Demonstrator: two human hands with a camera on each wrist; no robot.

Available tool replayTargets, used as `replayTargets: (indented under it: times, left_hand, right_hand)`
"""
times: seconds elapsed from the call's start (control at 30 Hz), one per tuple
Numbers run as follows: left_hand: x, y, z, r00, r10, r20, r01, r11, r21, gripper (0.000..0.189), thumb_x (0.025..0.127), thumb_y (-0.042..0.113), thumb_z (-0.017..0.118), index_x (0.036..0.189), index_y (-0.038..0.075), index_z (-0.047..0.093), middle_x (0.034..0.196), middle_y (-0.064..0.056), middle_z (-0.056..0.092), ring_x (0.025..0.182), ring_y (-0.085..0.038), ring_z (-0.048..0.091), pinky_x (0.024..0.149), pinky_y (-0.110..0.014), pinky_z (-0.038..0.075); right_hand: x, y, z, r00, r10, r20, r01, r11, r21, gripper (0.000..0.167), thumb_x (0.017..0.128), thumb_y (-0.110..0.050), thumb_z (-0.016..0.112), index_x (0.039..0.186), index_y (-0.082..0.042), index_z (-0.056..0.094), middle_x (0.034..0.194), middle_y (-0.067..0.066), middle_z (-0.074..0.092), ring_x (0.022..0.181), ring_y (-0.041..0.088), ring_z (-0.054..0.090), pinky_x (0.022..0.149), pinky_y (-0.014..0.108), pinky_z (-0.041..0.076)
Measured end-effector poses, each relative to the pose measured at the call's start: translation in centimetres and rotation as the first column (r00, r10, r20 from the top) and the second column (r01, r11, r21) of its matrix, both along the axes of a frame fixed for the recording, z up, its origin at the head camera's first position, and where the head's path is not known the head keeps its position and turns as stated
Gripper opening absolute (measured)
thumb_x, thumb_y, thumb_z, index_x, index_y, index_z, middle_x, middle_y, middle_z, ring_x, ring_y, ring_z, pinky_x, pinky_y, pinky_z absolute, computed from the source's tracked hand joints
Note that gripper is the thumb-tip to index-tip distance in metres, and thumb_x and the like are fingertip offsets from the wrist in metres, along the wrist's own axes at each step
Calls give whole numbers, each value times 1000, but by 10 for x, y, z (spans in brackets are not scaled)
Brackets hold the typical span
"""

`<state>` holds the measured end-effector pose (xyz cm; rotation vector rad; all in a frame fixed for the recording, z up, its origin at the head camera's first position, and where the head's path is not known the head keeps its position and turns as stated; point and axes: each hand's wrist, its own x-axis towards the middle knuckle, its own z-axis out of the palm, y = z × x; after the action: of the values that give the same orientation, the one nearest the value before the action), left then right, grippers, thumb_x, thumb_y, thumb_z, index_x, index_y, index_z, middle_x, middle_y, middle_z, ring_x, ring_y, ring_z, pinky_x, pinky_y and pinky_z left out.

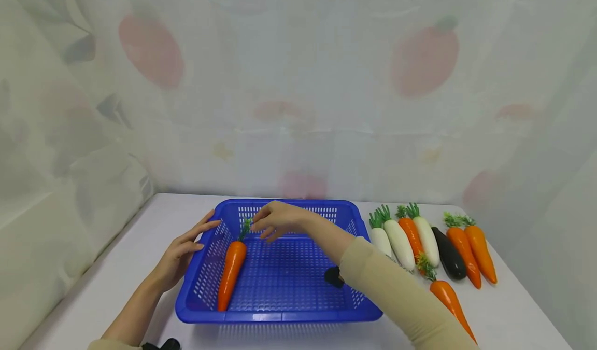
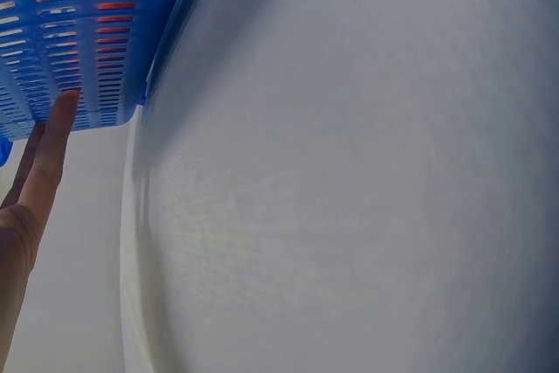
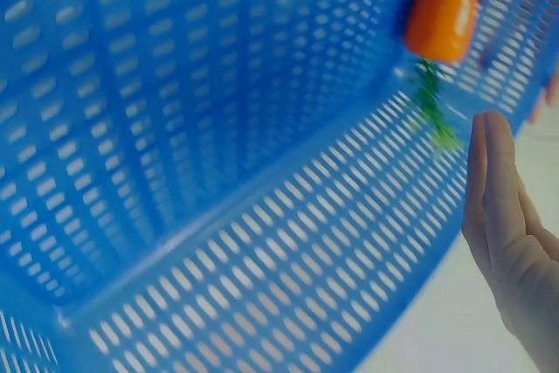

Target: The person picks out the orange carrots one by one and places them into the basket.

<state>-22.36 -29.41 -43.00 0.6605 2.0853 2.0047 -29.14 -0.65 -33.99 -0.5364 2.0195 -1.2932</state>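
A blue plastic basket (image 1: 284, 316) with slotted walls stands on the table. Inside it, along the left wall, lies an orange carrot (image 1: 231, 272), its green leaves toward the back. My left hand (image 1: 179, 254) rests against the basket's left rim with fingers extended; in the left wrist view, fingers (image 2: 54, 141) touch the outer slotted wall. Over the back left of the basket is my right hand (image 1: 277, 220), beside the carrot's leaves. The right wrist view shows this hand (image 3: 507, 216) with fingers fairly straight, holding nothing, and the leaves (image 3: 428, 102) a little apart from them.
Right of the basket lie several white radishes (image 1: 400, 243), a dark eggplant (image 1: 450, 256) and more carrots (image 1: 480, 251). One carrot (image 1: 449, 301) lies nearer the front, partly behind the right sleeve. A patterned curtain (image 1: 298, 106) hangs behind the white table (image 1: 126, 246).
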Motion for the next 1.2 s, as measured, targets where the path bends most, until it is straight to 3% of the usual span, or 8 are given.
replayTargets:
  times: [0.17,0.53,0.87,1.03,1.2]
  left_hand:
    - [-1,-1,-1,1000,-5,0,5,1000,11,52,101,10,28,153,2,28,170,8,-1,132,11,45,93,-26,56]
    - [-3,-4,-2,1000,-11,0,11,1000,10,53,101,9,28,153,1,27,170,5,-3,132,12,45,96,-25,55]
    - [-2,-5,-3,1000,-22,0,22,999,26,53,101,8,27,154,1,26,170,10,0,132,7,49,94,-27,56]
    - [-2,-3,-4,999,-38,-5,38,999,35,53,101,7,26,154,1,26,170,8,-2,134,6,48,96,-27,55]
    - [-4,-4,-6,999,-36,-12,36,999,31,53,100,6,26,153,1,26,170,7,-2,133,6,48,96,-26,55]
  right_hand:
    - [1,13,21,999,15,-28,-16,999,-29,48,96,-15,61,139,2,50,140,17,55,116,34,65,95,44,57]
    - [-1,52,62,997,26,-73,-38,985,-169,43,97,-16,59,138,-3,52,142,15,53,111,25,66,102,46,53]
    - [1,102,91,986,10,-168,-47,976,-215,42,99,-14,54,139,-4,50,140,18,55,119,29,64,103,47,52]
    - [5,135,100,980,-25,-198,-20,975,-223,41,99,-15,55,139,-6,51,138,17,56,121,28,63,103,44,53]
    - [9,169,98,972,-45,-233,-1,981,-194,42,100,-20,54,139,-6,51,140,16,55,121,28,63,103,43,53]
